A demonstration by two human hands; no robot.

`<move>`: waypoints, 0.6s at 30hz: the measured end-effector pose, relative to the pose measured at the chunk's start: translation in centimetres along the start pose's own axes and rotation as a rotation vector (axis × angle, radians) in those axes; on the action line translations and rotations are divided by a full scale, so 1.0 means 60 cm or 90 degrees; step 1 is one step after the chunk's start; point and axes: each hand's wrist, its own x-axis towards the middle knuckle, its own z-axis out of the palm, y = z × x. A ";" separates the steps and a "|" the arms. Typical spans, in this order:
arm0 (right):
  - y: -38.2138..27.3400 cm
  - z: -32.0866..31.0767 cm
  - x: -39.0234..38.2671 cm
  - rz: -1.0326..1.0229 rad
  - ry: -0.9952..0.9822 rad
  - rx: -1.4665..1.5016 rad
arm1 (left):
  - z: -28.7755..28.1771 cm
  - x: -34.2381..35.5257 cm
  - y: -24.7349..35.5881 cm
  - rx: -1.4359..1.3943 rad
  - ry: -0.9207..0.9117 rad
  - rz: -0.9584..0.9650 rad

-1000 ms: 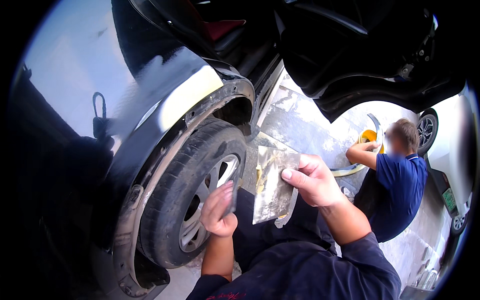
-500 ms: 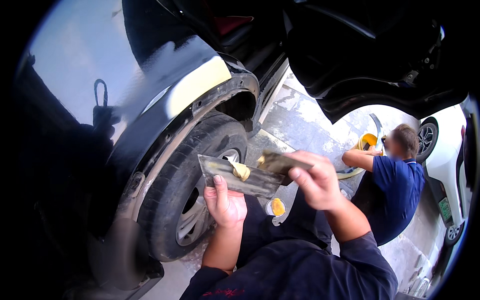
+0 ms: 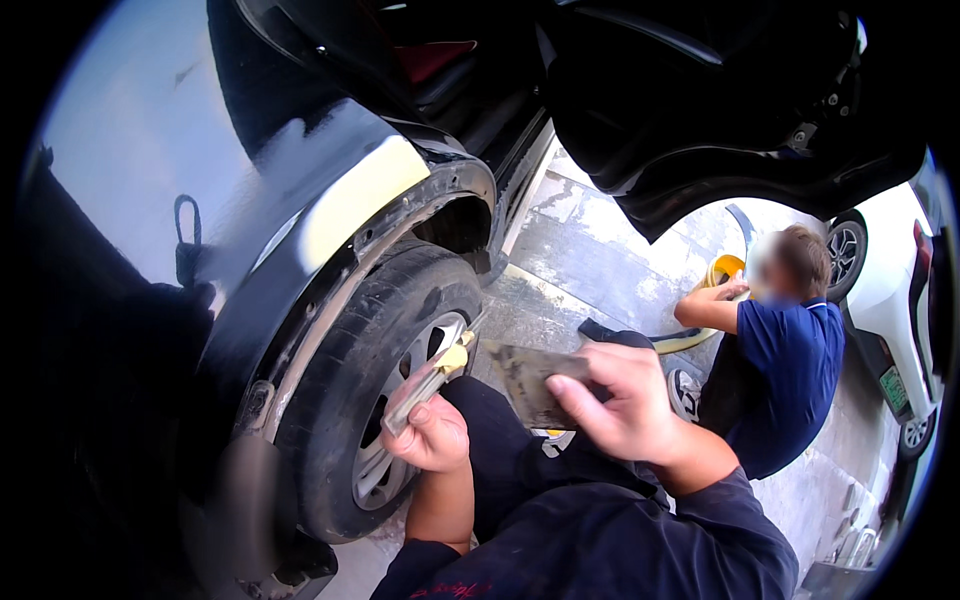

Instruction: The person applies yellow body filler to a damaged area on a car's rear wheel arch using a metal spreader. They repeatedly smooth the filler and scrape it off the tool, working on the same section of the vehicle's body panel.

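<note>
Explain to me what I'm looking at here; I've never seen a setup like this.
There is no machine: these are a person's bare hands. The view comes from the left one of two fisheye cameras worn on the head, looking down, so straight edges bend toward the rim.

The left hand holds a flat plate, seen nearly edge-on, with a lump of pale yellow paste on it. The right hand grips a thin, smeared plate.

At left is a dark car's wheel, with a pale yellow patch on the panel above. On the pale paving at right, another person in blue sits low, near a white car.
</note>
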 end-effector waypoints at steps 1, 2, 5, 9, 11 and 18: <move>-0.003 0.004 0.004 -0.022 -0.025 -0.005 | 0.003 0.005 0.003 0.038 -0.020 0.043; -0.006 0.010 0.007 -0.033 -0.021 -0.009 | 0.007 0.010 0.006 0.076 -0.040 0.085; 0.002 0.015 0.014 -0.041 -0.024 -0.020 | 0.007 0.017 0.013 0.176 -0.072 0.132; 0.009 0.023 0.013 -0.035 -0.031 0.000 | 0.017 0.023 0.019 0.221 -0.100 0.185; 0.008 0.026 0.017 -0.033 -0.030 0.019 | 0.019 0.023 0.018 0.223 -0.097 0.203; 0.003 0.021 0.036 -0.002 -0.004 0.084 | 0.009 0.026 0.031 0.274 -0.205 0.182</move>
